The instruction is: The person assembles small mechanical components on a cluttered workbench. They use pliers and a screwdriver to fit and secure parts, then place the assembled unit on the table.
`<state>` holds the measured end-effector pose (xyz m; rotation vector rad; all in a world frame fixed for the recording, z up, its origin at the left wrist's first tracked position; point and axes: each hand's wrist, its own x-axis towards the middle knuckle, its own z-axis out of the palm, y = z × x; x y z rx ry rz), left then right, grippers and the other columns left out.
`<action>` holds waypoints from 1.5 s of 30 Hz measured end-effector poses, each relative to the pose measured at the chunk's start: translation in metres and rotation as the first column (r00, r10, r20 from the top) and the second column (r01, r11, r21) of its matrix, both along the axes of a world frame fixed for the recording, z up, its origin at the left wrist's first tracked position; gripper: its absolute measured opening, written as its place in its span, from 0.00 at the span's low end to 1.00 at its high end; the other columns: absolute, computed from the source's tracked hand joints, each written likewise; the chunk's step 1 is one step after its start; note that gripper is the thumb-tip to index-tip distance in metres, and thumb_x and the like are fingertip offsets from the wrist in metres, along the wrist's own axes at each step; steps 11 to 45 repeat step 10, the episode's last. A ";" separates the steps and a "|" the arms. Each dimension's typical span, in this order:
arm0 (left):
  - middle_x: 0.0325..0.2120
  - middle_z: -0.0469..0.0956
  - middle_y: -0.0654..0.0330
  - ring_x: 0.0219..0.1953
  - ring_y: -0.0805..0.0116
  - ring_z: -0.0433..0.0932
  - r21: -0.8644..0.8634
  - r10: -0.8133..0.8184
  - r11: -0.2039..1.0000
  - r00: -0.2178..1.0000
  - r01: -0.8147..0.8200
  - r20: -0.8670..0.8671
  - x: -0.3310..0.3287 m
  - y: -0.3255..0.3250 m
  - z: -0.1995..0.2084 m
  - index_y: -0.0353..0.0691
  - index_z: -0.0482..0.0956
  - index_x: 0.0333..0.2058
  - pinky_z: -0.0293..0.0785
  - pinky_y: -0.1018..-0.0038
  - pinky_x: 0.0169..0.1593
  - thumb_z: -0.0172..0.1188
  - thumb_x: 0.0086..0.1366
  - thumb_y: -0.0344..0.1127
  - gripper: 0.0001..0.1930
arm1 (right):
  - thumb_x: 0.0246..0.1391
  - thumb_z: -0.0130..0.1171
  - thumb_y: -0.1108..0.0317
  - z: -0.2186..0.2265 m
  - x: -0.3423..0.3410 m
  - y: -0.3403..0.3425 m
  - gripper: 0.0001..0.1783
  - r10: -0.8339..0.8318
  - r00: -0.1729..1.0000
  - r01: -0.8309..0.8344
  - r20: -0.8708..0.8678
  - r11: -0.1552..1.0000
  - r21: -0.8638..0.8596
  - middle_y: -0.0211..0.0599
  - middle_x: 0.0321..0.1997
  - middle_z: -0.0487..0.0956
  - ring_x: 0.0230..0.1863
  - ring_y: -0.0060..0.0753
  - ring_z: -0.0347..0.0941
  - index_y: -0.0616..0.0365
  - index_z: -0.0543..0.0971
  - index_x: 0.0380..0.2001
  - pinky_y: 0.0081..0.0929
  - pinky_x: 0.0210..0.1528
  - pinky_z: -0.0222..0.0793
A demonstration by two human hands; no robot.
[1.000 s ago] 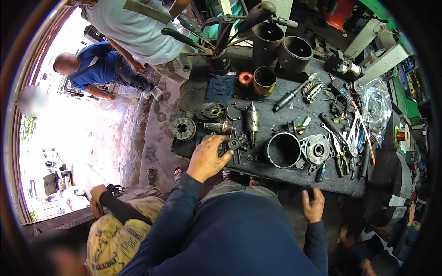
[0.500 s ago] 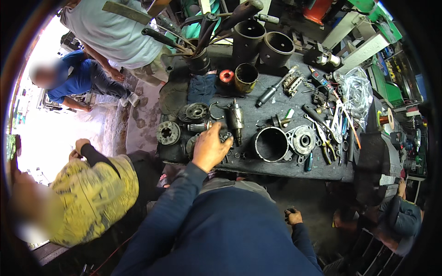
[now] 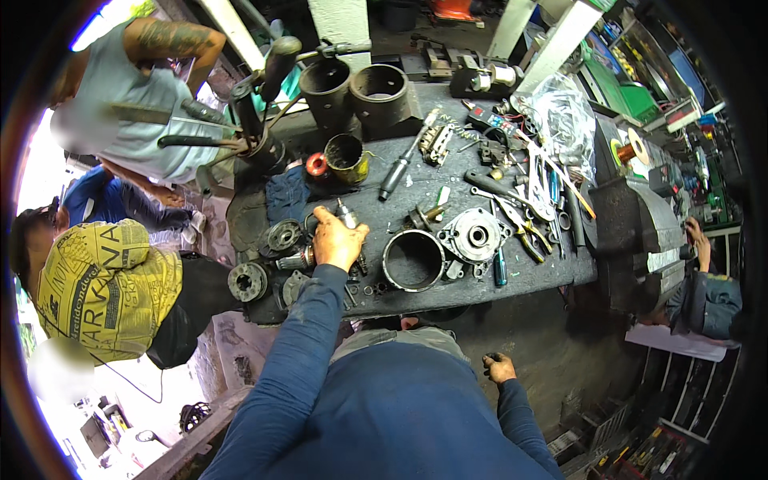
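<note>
My left hand [image 3: 338, 238] reaches over the bench with fingers curled around a cylindrical metal part [image 3: 346, 214]. The part's top shows between thumb and fingers; the hand hides most of its middle. Close by on the left lie round metal end pieces, one of them a holed disc [image 3: 249, 282], and a ribbed metal piece [image 3: 295, 260]. Small rings [image 3: 374, 289] lie near my wrist. Low at my right side, away from the bench, my right hand [image 3: 501, 369] is closed; a dark bit shows at its fingers, too small to name.
An open metal cylinder [image 3: 386, 266] and a cast housing [image 3: 498, 232] stand on the dark bench [image 3: 520, 286]. Pliers [image 3: 522, 230] and wrenches lie to the right. Large dark tubes [image 3: 379, 83] stand behind. Co-workers are at left; another person's hand [image 3: 698, 242] shows at right.
My left hand has moved onto the cylindrical metal part and its fingers have curled around it. The view has turned, so the bench appears farther left. My right hand still hangs low.
</note>
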<state>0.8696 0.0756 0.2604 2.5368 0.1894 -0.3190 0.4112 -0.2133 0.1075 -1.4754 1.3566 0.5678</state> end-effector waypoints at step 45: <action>0.46 0.83 0.33 0.51 0.32 0.83 -0.106 -0.297 0.941 0.934 0.322 0.197 -0.002 -0.036 0.015 0.37 0.63 0.59 0.79 0.47 0.56 0.78 0.53 0.42 0.41 | 0.64 0.69 0.61 -0.030 -0.028 -0.025 0.15 -0.119 0.987 0.121 -0.104 0.992 0.015 0.35 0.33 0.84 0.28 0.32 0.79 0.58 0.85 0.48 0.33 0.28 0.74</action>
